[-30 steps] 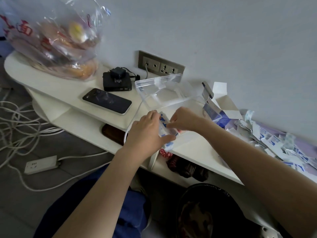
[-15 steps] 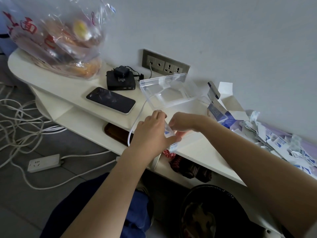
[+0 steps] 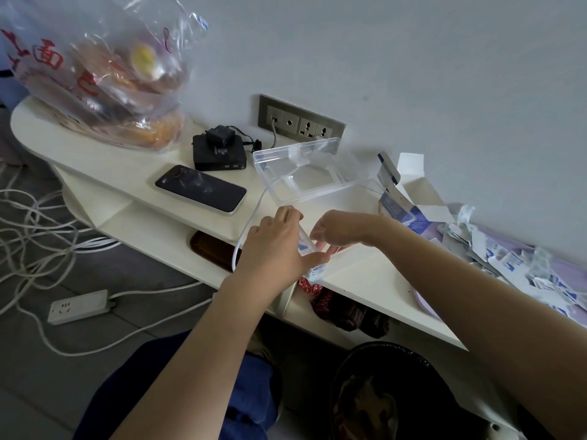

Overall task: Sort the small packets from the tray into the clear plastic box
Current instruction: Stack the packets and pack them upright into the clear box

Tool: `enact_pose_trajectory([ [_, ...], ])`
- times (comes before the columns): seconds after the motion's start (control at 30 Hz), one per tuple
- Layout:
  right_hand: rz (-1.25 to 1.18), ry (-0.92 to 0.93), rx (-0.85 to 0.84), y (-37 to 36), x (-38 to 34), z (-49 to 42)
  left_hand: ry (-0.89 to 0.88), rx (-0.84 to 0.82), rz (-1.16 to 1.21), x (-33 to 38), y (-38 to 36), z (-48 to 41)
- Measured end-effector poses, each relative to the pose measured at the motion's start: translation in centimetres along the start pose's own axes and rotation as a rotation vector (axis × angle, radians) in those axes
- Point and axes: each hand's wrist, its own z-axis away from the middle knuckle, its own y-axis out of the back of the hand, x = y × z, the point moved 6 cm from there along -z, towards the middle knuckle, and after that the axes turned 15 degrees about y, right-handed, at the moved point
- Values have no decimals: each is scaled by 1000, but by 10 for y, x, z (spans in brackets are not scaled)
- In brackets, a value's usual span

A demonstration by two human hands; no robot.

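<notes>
Left grip [image 3: 276,249]: fingers and thumb are curled round a small stack of packets [image 3: 307,247], pinching it on edge above the front edge of the bench [image 3: 365,274].

Right grip [image 3: 338,230]: fingertips pinch the opposite side of the same stack. The contact is partly hidden behind the left thumb.

Judged purpose: both hands square the stack so that it enters the box as one block.

Box [image 3: 317,188]: it lies open just behind the hands, towards the wall edge. Its lid appears raised at the wall side, and no packets are visible inside.

Tray [image 3: 424,308]: it sits at the bench's right end, carrying a loose pile [image 3: 524,268] not yet sorted.

Phone [image 3: 200,192]: it lies left of the box, apart from the work.
</notes>
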Motion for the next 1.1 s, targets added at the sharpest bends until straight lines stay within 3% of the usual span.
enact_pose_trajectory([
  [0.1,50,53,38,6,-2,14,3,-1,-41,0,-2,0],
  [0.23,297,173,233,15,-1,47,23,10,-160,3,-5,4],
  [0.4,419,327,415,14,21,91,-27,156,-259,24,-4,17],
  [0.63,500,290,520,3,76,144,-56,214,-338,66,-13,28],
  [0.83,461,64,553,-7,150,183,-256,322,-299,122,-37,37],
  [0.93,406,-116,617,-7,191,208,-366,259,-281,151,-61,42],
  [1.1,255,-489,565,-6,240,246,-516,81,-268,189,-106,50],
])
